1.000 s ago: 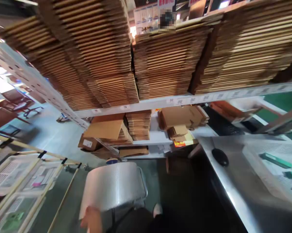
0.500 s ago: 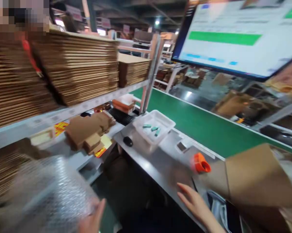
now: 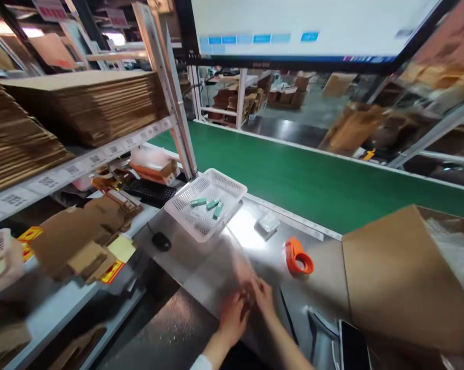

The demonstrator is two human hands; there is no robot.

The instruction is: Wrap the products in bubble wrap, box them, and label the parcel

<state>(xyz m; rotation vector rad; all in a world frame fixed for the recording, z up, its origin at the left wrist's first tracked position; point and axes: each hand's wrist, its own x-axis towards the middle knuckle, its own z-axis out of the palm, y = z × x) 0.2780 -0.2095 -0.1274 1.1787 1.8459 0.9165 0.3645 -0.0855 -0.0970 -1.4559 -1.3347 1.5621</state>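
Observation:
My left hand [image 3: 234, 316] and my right hand [image 3: 264, 298] meet over the near edge of the metal table [image 3: 220, 267]. Both have curled fingers, close together at the tips. Blur and the fingers themselves hide what is between them; a pale, see-through smear shows just beyond. To the right of my hands lies an orange tape dispenser [image 3: 299, 257]. A small clear-topped box [image 3: 268, 223] is farther back. Beyond my hands, a white perforated basket [image 3: 185, 218] holds 3 small green packets [image 3: 212, 204].
A large open carton [image 3: 401, 272] stands at right, near a dark phone-like device [image 3: 354, 347]. A black mouse [image 3: 161, 241] lies left of the basket. Stacked cardboard [image 3: 100, 105] fills the left shelf. Behind runs a green conveyor belt [image 3: 293, 169], with a monitor [image 3: 293, 31] above.
My view has swung right and down. My left hand has come from the bubble wrap at left to the table, and my right hand, earlier spread, has closed beside it.

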